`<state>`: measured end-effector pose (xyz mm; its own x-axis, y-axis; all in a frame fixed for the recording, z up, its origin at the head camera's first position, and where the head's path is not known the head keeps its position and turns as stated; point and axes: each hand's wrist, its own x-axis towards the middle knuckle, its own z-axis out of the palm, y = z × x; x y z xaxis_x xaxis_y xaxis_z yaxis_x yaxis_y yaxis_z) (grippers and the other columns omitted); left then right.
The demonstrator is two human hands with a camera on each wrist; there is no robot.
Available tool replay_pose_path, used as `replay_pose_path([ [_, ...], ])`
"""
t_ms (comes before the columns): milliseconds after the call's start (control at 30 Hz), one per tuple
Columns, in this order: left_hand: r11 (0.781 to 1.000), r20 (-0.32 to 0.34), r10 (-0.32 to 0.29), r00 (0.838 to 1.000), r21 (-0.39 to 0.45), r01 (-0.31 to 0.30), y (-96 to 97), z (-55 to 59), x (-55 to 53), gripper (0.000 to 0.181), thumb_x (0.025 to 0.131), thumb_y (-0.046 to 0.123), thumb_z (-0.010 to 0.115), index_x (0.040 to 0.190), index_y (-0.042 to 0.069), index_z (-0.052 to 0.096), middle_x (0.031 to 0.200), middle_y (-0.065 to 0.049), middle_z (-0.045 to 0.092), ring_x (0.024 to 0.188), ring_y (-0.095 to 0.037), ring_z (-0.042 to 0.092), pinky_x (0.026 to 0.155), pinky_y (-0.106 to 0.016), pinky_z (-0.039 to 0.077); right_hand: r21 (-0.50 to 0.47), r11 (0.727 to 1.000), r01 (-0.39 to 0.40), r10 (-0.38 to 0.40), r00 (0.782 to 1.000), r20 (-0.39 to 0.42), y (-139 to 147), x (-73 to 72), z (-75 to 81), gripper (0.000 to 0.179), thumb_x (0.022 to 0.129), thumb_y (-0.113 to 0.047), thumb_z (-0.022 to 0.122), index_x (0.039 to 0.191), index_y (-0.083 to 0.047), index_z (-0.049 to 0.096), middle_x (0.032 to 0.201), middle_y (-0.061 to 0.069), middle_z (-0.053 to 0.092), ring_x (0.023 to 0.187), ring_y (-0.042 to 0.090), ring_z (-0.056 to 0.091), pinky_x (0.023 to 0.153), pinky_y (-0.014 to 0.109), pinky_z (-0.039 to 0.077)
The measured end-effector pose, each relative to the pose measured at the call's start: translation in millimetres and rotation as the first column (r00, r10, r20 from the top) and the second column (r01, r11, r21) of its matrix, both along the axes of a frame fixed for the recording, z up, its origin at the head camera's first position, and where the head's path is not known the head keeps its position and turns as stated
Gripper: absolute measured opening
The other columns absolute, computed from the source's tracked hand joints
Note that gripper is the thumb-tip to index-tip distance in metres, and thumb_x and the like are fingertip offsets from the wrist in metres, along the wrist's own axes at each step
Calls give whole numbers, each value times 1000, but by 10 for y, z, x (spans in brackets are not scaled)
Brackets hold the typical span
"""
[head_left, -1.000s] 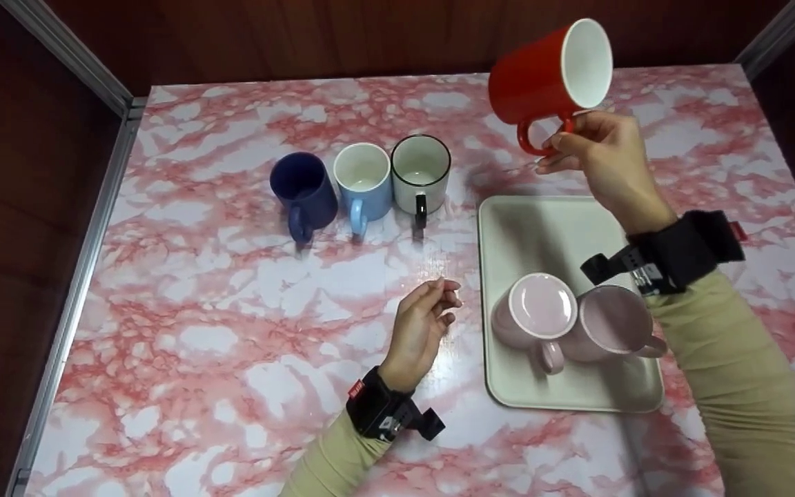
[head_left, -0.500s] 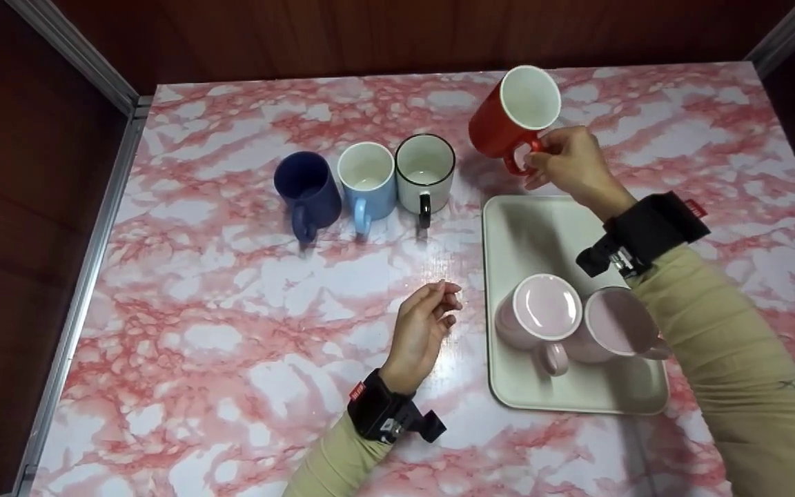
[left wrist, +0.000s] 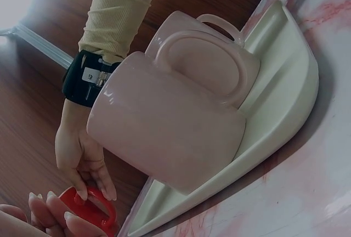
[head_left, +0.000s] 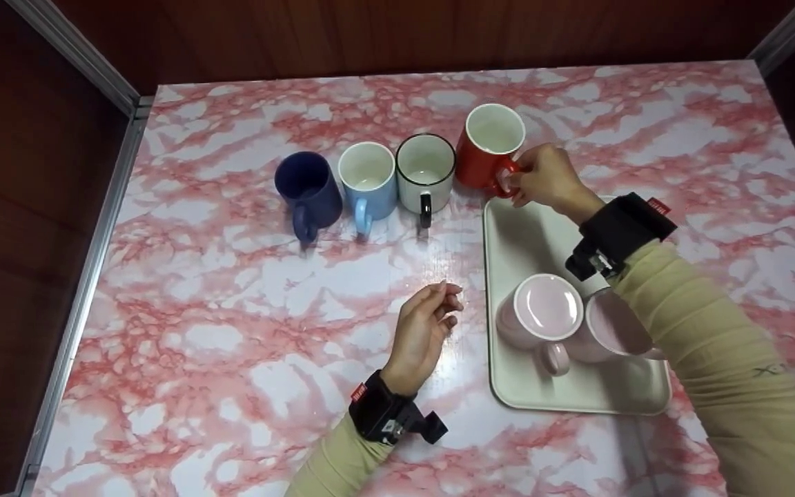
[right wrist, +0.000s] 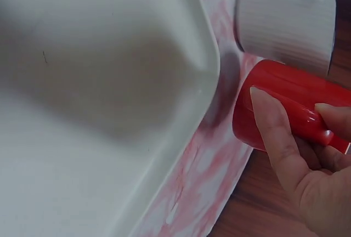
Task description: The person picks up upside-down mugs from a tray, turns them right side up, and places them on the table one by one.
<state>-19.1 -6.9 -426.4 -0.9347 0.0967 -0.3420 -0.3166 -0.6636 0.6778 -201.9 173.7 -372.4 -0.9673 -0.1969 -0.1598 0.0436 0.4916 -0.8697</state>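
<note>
In the head view my right hand [head_left: 551, 181] pinches the handle of a red mug [head_left: 475, 160] with a white inside. The mug is upright beside a white mug [head_left: 425, 181] with a black rim and handle, just past the tray's far left corner. The right wrist view shows thumb and fingers on the red handle [right wrist: 307, 122], its base close to the marbled surface. My left hand [head_left: 419, 331] hangs loosely curled over the table, left of the tray, holding nothing. Left of the white mug stand a light blue mug [head_left: 378, 197] and a dark blue mug [head_left: 321, 203], handles toward me.
A cream tray [head_left: 528, 393] lies at the right under my right forearm. Two pink mugs stand on it: one pink mug [head_left: 518, 324] at the left, another pink mug [head_left: 597, 342] partly hidden by the sleeve. A dark wooden panel [head_left: 397, 34] rises behind the marbled table [head_left: 183, 386].
My right hand has brought the red mug down and left, from tilted in the air to upright beside the white mug. The left hand has stayed in place.
</note>
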Motion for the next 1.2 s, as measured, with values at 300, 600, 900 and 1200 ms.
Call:
replay_pose_path([
  [300, 1000, 4, -1, 1000, 9, 1, 3, -12, 8, 19, 95, 8, 45, 83, 6, 59, 77, -4, 52, 73, -14, 50, 63, -24, 35, 20, 1000, -16, 16, 1000, 3, -47, -6, -64, 14, 82, 9, 53, 84, 22, 59, 60, 13, 59, 41, 12, 58, 43, 29, 50],
  [600, 1000, 3, 5, 1000, 1, -5, 10, -30, -7, 18, 94, 8, 45, 82, 6, 58, 77, -4, 52, 71, -14, 50, 62, -23, 35, -2, 1000, -29, 29, 998, 60, -46, -3, -88, 14, 81, 9, 54, 85, 22, 59, 55, 8, 60, 42, 13, 59, 44, 29, 51],
  [900, 1000, 5, -1, 1000, -2, 1, 5, -23, -5, 17, 95, 8, 45, 83, 6, 57, 78, -4, 52, 72, -14, 50, 62, -23, 35, 4, 996, -87, 87, 991, 98, -69, -11, -79, 14, 83, 6, 59, 84, 20, 59, 62, 17, 64, 48, 16, 62, 49, 33, 52],
  [1200, 1000, 10, -7, 1000, -6, 7, -1, -30, -4, 18, 95, 9, 44, 84, 5, 57, 79, -5, 51, 74, -15, 49, 64, -24, 35, -27, 988, -151, 153, 970, 191, -29, -9, -74, 15, 85, 6, 58, 88, 21, 58, 63, 16, 63, 54, 24, 64, 55, 38, 53],
])
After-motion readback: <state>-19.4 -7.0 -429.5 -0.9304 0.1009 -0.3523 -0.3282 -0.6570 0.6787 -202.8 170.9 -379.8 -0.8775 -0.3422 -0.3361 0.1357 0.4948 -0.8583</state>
